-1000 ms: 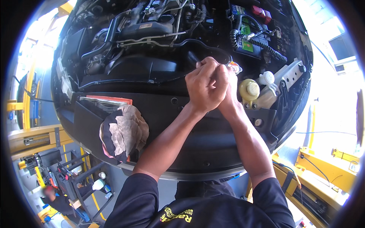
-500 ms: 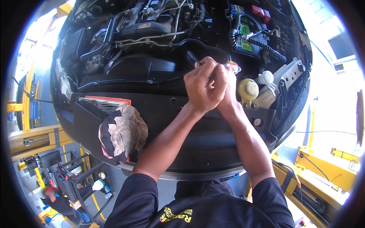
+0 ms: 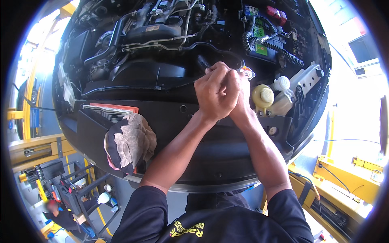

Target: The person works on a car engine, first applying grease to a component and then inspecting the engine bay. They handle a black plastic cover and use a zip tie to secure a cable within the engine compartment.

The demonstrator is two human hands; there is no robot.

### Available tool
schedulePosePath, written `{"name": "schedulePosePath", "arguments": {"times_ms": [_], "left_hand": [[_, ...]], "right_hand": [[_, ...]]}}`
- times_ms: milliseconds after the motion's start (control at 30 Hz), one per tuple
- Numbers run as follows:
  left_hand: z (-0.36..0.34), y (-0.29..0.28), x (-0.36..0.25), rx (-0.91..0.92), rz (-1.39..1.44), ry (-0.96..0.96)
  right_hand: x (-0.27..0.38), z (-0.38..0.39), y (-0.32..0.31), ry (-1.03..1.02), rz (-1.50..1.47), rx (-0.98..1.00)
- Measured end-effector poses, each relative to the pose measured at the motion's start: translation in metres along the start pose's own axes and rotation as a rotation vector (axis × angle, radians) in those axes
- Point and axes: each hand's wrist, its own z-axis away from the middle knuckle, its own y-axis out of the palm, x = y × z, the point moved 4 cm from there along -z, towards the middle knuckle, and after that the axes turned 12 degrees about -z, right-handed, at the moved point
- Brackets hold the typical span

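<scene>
Over the front of an open engine bay, my left hand (image 3: 213,92) and my right hand (image 3: 242,92) are closed and pressed against each other. Whatever lies within their fingers is hidden from above. Just beyond the right hand's knuckles shows a silver radiator cap (image 3: 246,72) with an orange and white label. A ribbed black hose (image 3: 204,61) runs down behind the left hand. To the right of the hands stands a yellowish fluid reservoir (image 3: 263,96), beside a smaller white cap (image 3: 282,83).
A crumpled beige and black cloth (image 3: 131,141) and a pleated air filter (image 3: 111,110) with an orange rim rest on the black front panel (image 3: 194,158). The battery (image 3: 261,44) sits at the far right. A person (image 3: 60,214) is at the lower left, near a dark cart.
The view has shifted very slightly, moving the car a few pixels left. Both hands remain pressed together in the same place by the radiator cap.
</scene>
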Motion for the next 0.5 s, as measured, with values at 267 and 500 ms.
{"name": "schedulePosePath", "arguments": {"times_ms": [267, 500], "left_hand": [[-0.0004, -0.0009, -0.0001, 0.007, 0.011, 0.008], [-0.0007, -0.0001, -0.0006, -0.003, 0.008, 0.011]], "right_hand": [[0.0005, 0.0009, -0.0008, 0.007, 0.001, 0.016], [0.0035, 0.0003, -0.0035, -0.009, 0.024, -0.009]]}}
